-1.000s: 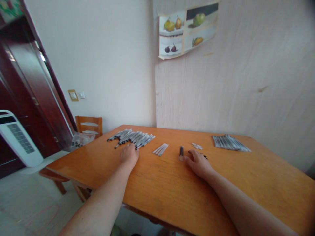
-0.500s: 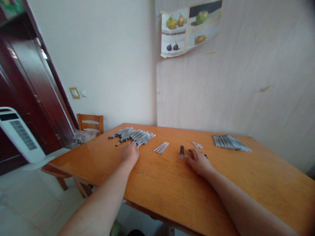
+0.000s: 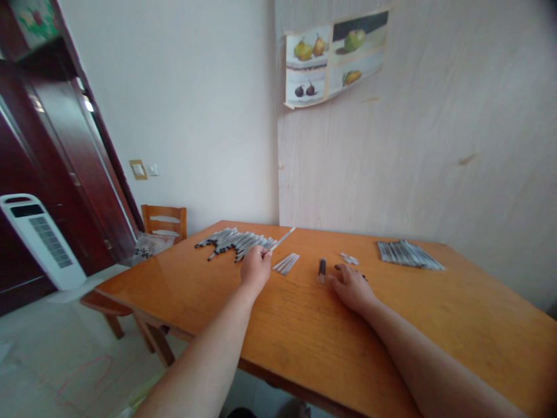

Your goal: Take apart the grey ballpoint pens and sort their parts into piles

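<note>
My left hand [image 3: 256, 267] is closed around one end of a slim whitish pen [image 3: 282, 238], which sticks out up and to the right above the table. Left of that hand lies a pile of pens [image 3: 235, 241] with clear barrels and black ends. A small group of whitish sticks [image 3: 286, 264] is just right of it. My right hand [image 3: 351, 287] rests on the tabletop with fingers apart, partly covering small dark pieces. Beside its thumb lie several short black pieces with thin pale tips [image 3: 322, 270]. Little whitish pieces [image 3: 349, 259] are just beyond its fingers.
On the wooden table [image 3: 296, 325], a neat row of pens [image 3: 409, 254] lies at the far right. A wall stands directly behind the table. A wooden chair [image 3: 164, 220] holding a plastic bag [image 3: 150, 245] is at the left, with a white fan unit [image 3: 43, 241] farther off.
My left hand has moved right, away from the pen pile, and a pen now shows in it, raised. My right hand has stayed in place. The view has shifted slightly.
</note>
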{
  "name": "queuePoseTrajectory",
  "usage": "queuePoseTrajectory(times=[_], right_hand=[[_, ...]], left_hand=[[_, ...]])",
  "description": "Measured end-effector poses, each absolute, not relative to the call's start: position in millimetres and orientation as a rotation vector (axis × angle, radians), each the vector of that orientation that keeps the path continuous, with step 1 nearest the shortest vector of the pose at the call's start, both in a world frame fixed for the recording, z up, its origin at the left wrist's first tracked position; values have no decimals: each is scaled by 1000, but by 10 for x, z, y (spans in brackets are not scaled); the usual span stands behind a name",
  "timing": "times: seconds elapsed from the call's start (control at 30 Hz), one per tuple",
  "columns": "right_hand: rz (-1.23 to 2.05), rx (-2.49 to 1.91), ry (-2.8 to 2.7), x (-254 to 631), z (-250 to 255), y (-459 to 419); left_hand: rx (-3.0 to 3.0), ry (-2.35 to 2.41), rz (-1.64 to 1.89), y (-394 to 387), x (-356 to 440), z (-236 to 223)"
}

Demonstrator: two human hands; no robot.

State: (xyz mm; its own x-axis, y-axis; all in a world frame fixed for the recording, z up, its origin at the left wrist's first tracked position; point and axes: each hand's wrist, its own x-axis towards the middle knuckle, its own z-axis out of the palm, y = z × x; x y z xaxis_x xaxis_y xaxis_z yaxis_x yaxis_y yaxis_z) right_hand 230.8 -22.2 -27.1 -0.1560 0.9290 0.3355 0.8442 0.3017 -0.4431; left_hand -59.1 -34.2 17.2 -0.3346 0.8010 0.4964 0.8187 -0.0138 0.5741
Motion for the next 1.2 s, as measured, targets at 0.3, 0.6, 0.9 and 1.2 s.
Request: queuePoseTrajectory(times=[0.3, 0.6, 0.9, 1.2], right_hand=[[376, -1296, -1561, 2421, -158, -134], [1094, -944, -945, 2527, 153, -206], [1270, -898, -1029, 2557, 163, -238], [1307, -839, -1184, 2368, 170, -362]], left_hand=[[-2118, -1960, -1974, -353, 309, 93], [-2381, -1565, -1346, -570, 336, 43], [-2439, -1524, -1195, -637, 362, 89], [-2517, -1529, -928, -733, 424, 137]])
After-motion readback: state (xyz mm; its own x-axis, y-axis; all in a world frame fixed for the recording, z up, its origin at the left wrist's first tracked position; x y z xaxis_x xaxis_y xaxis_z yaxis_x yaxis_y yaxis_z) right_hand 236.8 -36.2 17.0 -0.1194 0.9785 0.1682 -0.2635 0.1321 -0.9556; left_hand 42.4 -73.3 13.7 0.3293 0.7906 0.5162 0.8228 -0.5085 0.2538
